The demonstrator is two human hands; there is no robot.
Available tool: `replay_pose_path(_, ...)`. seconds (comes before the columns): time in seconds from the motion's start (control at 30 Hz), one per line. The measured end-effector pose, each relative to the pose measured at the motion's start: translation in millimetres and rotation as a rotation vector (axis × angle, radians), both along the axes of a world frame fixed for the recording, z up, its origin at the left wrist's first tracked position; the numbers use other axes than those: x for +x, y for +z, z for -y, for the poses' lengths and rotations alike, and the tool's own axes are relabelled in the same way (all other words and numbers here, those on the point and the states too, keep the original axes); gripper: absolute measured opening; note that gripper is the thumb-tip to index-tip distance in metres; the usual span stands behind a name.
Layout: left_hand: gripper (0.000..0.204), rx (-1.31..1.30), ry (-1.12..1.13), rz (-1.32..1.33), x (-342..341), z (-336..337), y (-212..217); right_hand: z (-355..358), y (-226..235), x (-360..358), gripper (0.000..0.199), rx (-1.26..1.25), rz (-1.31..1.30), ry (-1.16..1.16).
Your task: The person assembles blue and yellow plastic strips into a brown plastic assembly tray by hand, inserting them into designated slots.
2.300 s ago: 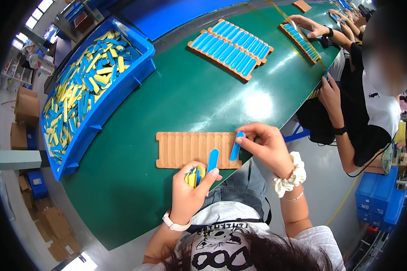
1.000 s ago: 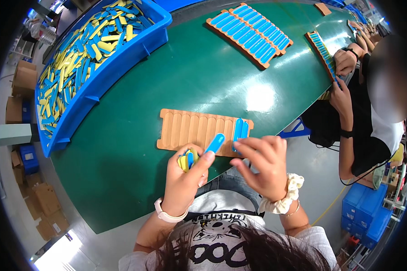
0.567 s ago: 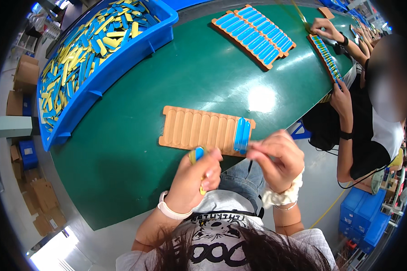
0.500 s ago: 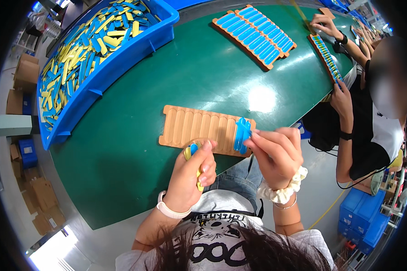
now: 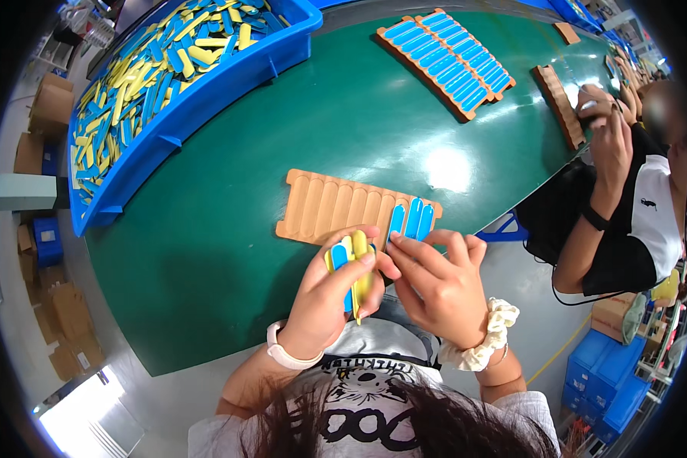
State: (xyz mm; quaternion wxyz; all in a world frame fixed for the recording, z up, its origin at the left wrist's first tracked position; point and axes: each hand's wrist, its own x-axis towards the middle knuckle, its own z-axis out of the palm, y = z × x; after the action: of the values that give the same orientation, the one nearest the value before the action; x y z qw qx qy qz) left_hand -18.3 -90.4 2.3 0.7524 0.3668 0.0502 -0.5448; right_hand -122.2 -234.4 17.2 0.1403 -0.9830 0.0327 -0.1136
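Observation:
A wooden-brown slotted tray (image 5: 320, 204) lies on the green table in front of me. Two blue rounded strips (image 5: 419, 218) fill slots at its right end. Just left of them, another blue strip (image 5: 397, 220) lies at a slot, its lower end pinched by the fingertips of my right hand (image 5: 444, 290). My left hand (image 5: 332, 286), close to the tray's near edge, is closed around a bunch of blue and yellow strips (image 5: 343, 267) that stick up past the thumb. The slots further left on the tray hold no strips.
A big blue bin (image 5: 172, 141) full of loose blue and yellow strips stands at the back left. Trays filled with blue strips (image 5: 446, 65) lie at the far side. On the right a co-worker's hands (image 5: 611, 130) are beside another brown tray (image 5: 559, 107).
My right hand has moved left and down, with a third blue strip now at the tray. The bunch in my left hand is turned into clearer view. The co-worker's hands have left their tray.

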Motion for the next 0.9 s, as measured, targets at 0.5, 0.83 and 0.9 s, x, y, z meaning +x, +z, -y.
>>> replay_pose_path(0.5, 0.033, 0.023, -0.185, 0.434, -10, -6, 6, 10, 18, 9, 0.009, 1.219, -0.104, -0.158)
replay_pose_path(0.83, 0.025, 0.129, -0.116, 0.361, -5, -7, 7, 17, 14, 4, 0.009, 1.315, 0.008, -0.15)
replay_pose_path(0.9, 0.026, 0.084, -0.068, 0.155, 0, -8, 5, 15, 14, 6, 0.01, 1.076, 0.094, 0.008)
